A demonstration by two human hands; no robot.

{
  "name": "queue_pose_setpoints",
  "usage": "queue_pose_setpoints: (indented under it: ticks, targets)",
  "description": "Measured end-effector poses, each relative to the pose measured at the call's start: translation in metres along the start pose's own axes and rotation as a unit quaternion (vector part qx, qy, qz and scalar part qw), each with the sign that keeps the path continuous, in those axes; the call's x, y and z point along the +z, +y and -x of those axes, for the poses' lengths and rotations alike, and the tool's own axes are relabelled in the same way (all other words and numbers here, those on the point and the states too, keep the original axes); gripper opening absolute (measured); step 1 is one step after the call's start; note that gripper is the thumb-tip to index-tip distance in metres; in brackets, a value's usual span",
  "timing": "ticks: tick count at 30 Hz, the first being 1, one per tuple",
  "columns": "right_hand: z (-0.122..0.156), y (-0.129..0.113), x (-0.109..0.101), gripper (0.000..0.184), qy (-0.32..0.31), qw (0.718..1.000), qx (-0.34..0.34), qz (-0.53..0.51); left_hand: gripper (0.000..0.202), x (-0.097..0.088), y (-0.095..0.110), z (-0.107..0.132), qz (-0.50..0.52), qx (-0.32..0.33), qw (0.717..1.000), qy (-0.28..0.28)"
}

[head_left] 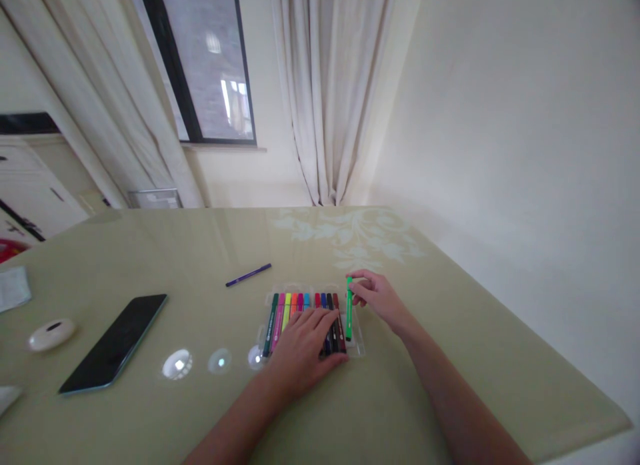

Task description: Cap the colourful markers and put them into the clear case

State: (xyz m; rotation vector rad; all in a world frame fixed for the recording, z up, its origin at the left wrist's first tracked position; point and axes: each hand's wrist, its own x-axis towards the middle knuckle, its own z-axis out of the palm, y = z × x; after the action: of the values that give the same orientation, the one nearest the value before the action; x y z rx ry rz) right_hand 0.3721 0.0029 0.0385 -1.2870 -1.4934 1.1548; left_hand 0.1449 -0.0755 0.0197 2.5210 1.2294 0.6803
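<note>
A clear plastic case (361,348) lies on the table with a row of coloured markers (275,322) in it. My left hand (307,342) rests flat over the middle of the row, fingers stretched out, hiding part of several markers. At the case's right end, my right hand (373,293) pinches a bright green marker (349,315) near its top. That marker stands roughly parallel to the others, beside the dark red one; whether it touches the case I cannot tell. Behind the case, a purple marker (249,275) lies alone on the table.
A dark tablet or phone (115,345) lies left on the glossy table (200,252). Beside it sits a white computer mouse (51,334), with a pale packet (14,288) at the left edge. A wall (525,152) borders the table's right side; curtains hang behind.
</note>
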Motion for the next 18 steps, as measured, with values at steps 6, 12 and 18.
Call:
queue_pose_setpoints:
  ticks: [6, 12, 18]
  targets:
    - [0.001, 0.011, 0.010, 0.027, -0.041, 0.992, -0.047, 0.106, 0.065, -0.001, 0.000, -0.002, -0.053, 0.014, 0.998, -0.010]
    - [0.002, 0.011, 0.012, 0.019, -0.012, 0.966, -0.081, 0.243, 0.042, -0.001, 0.004, -0.001, -0.076, 0.039, 0.996, -0.025]
    - [0.005, 0.009, 0.013, 0.007, -0.024, 0.956, -0.096, 0.275, 0.048, 0.004, 0.015, 0.000, -0.059, 0.024, 0.998, -0.015]
